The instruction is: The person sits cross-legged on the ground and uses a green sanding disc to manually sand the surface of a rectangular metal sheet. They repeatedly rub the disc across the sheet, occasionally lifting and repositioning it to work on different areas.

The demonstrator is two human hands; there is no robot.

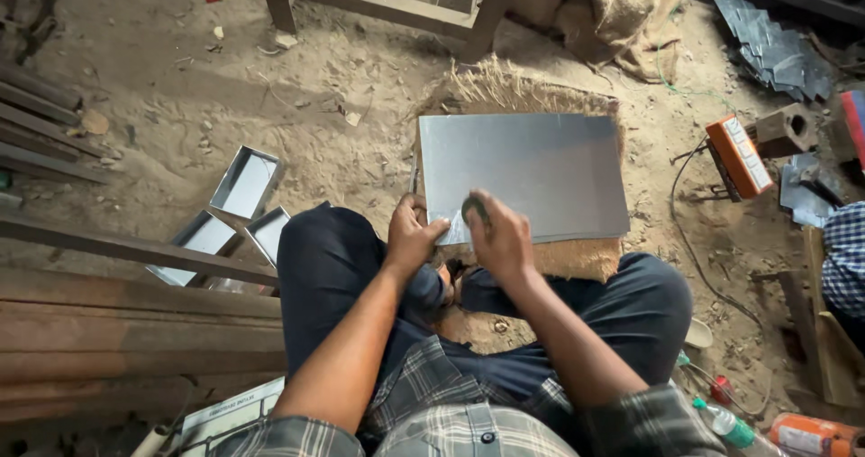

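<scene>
Both hands grip the near edge of the metal sheet (527,173): left hand (413,236) its corner, right hand (500,236) alongside.

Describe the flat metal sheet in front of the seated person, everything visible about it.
The metal sheet is a grey, dull-shiny rectangle, apparently thin sheet metal, lying flat on a straw-coloured mat on the sandy ground. More sheet edges seem to show beneath it. The left hand grips its near left corner; the right hand rests on its near edge holding a small dark object.
</scene>
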